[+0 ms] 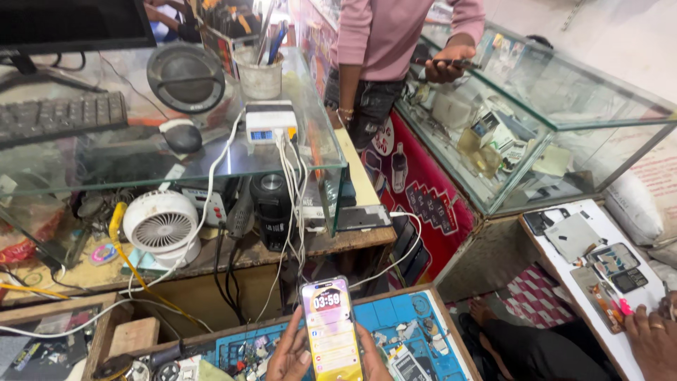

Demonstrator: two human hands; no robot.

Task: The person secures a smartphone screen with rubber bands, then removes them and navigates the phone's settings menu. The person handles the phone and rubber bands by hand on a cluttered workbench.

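- Currently the person is holding a smartphone (330, 326) upright in front of the head camera, low in the middle of the view, over the blue work mat (395, 314) on the counter.
- Its long axis is running nearly vertical in the picture, leaning slightly to the left at the top; the top edge is pointing away from the person, towards the white cables (290, 176) hanging from the glass case (321, 152).
- The screen is facing up at the camera and is glowing: a pink-to-yellow background is showing, with large clock digits near the top and a stack of pale notification bars below.
- The left hand (290, 353) is cupping the phone's left edge, fingers curled against it, so its grip is closing on the phone.
- The right hand (374, 356) is pressing along the right edge from below, likewise wrapping the phone.
- A white fan (162, 227) is standing on the shelf under the glass, well apart from the phone.
- Another person's hand (652, 339) is resting on a white board (599, 233) at the right; a person in a pink top (384, 28) is standing behind.
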